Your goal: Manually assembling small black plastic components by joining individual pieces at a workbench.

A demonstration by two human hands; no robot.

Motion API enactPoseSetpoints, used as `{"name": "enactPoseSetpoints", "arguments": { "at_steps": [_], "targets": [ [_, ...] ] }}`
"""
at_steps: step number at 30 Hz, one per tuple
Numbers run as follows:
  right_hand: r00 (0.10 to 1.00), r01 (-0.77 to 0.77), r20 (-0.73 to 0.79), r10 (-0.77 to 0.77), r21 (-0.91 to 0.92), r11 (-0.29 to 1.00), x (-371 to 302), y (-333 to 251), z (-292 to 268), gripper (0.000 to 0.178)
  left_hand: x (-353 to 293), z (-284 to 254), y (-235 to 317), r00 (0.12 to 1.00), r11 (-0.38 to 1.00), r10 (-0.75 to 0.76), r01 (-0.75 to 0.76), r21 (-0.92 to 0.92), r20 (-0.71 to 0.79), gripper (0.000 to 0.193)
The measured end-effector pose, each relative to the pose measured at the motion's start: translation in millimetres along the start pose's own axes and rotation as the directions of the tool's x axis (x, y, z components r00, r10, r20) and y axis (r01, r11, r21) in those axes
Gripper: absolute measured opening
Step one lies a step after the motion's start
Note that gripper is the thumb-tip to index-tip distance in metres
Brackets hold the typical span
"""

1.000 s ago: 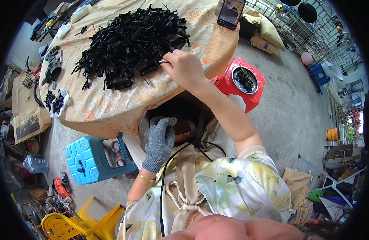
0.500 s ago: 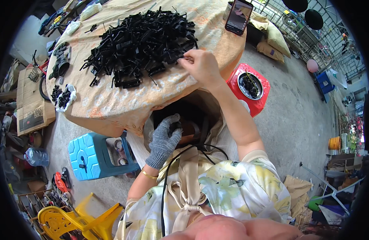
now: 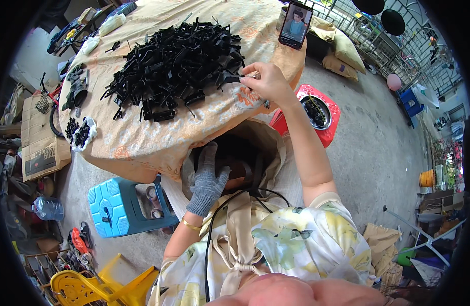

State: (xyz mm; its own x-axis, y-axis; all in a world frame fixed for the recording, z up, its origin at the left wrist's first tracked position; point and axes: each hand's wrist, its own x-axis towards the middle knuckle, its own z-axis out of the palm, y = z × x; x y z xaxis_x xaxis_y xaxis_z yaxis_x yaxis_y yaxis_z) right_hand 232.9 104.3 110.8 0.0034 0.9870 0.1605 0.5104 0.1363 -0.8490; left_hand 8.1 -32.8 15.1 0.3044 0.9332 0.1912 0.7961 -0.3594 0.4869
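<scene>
A large heap of small black plastic parts (image 3: 168, 66) lies on the cloth-covered round table (image 3: 128, 130). Bare, my right hand (image 3: 269, 84) is at the heap's right edge, with thumb and forefinger pinched on one small black plastic part (image 3: 232, 79). My left hand (image 3: 208, 181), in a grey knitted glove, is over the mouth of a beige sack (image 3: 276, 153) below the table's front edge. Its fingers are stretched apart and nothing shows in them. The sack's inside is dark, with something brown partly visible.
A phone (image 3: 296, 25) stands upright at the table's right side. Beyond my right forearm is a red stool (image 3: 331, 115) bearing a metal bowl. A blue stool (image 3: 128, 206) and a yellow chair (image 3: 107, 288) stand at left. One black cable (image 3: 211, 245) runs down my front.
My right hand has drawn slightly right, and a black part now shows in its pinch. My left hand's fingers have spread from around something dark. The view has shifted slightly.
</scene>
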Motion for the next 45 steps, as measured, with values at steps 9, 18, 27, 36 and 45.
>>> {"name": "enactPoseSetpoints", "arguments": {
  "at_steps": [9,18,27,36,45],
  "targets": [
    [0.99,0.113,0.084,-0.113,-0.001,0.994,-6,-11,-7,0.023,3,-6,9,0.997,0.832,0.002,0.041,-0.553,0.077,0.061],
    [0.95,0.207,-0.202,-0.239,-0.167,0.964,-20,-9,-1,0.019,2,-17,18,0.998,0.72,-0.061,0.058,-0.692,0.02,0.063],
    [0.978,0.187,-0.107,-0.18,0.062,0.98,-100,-43,15,0.016,6,-32,25,0.934,0.847,0.04,-0.22,-0.484,-0.355,0.073],
    [0.977,-0.071,0.212,-0.012,0.379,0.922,-157,-34,51,0.021,2,-39,23,0.982,0.726,0.178,-0.178,-0.664,-0.068,0.081],
    [0.907,-0.351,0.411,0.093,0.615,0.706,-167,-22,57,0.022,-4,-47,30,0.983,0.564,0.181,-0.1,-0.82,0.005,0.07]
  ]
}}
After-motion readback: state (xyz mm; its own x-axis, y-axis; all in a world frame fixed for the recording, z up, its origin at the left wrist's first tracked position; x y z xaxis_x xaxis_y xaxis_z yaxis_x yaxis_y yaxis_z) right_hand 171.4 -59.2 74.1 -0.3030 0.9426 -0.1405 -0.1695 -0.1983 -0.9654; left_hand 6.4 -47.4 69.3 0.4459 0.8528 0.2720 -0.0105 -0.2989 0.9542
